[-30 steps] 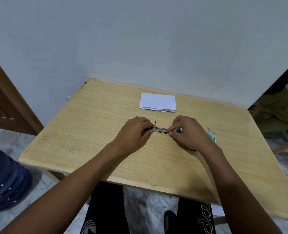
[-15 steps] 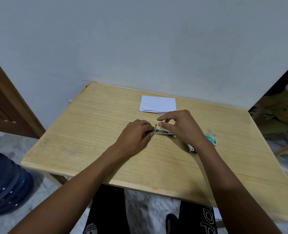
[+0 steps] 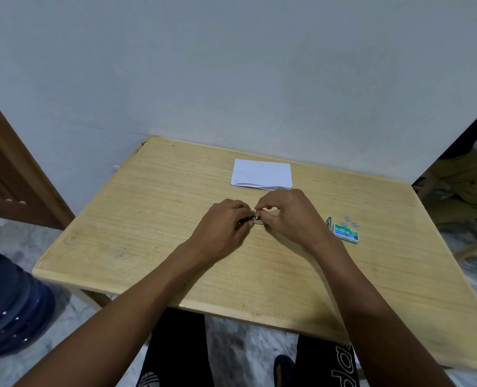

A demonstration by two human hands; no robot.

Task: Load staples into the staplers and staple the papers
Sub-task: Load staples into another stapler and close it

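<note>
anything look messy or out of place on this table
Only small things: a few loose staple strips lie on the table just beyond the green staple box, outside it, and the box's end flap seems open. The paper stack is slightly uneven along its near edge.

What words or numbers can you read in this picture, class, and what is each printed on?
"No.10-1M": on the green staple box.
Smaller print on that box: too small to read.
White lettering on the black trousers: cut off by the frame edge, not readable whole.
</note>
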